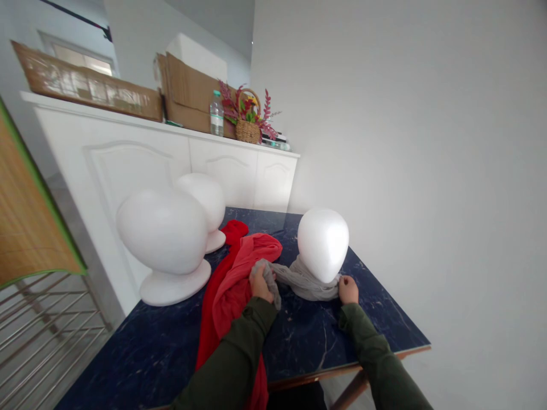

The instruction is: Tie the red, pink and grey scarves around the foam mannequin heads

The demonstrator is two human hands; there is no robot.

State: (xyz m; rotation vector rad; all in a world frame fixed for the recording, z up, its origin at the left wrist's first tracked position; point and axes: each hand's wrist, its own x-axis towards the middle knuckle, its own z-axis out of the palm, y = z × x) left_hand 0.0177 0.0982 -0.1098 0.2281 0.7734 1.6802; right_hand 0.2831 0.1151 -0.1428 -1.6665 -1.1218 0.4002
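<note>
scarf: thin grey fabric scarf (299,280), crumpled, wrapped round base of white foam mannequin head (323,244) on dark blue marble-look table (376,319)
left hand (260,285): fist closed on scarf's loose end
right hand (348,289): fingers curled, pinching scarf at the neck
beside: red cloth (233,285) under left arm

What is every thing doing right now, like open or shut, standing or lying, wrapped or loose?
Grey scarf: wrapped round the base of the foam head, one end pulled out sideways.
Foam head: upright, bare on top.
Left hand: closed on the scarf's end.
Right hand: fingers on the scarf at the head's base.
Red scarves: loose, heaped, hanging over the table edge.
Two other foam heads: upright, bare.
Water bottle: upright, capped.
</note>
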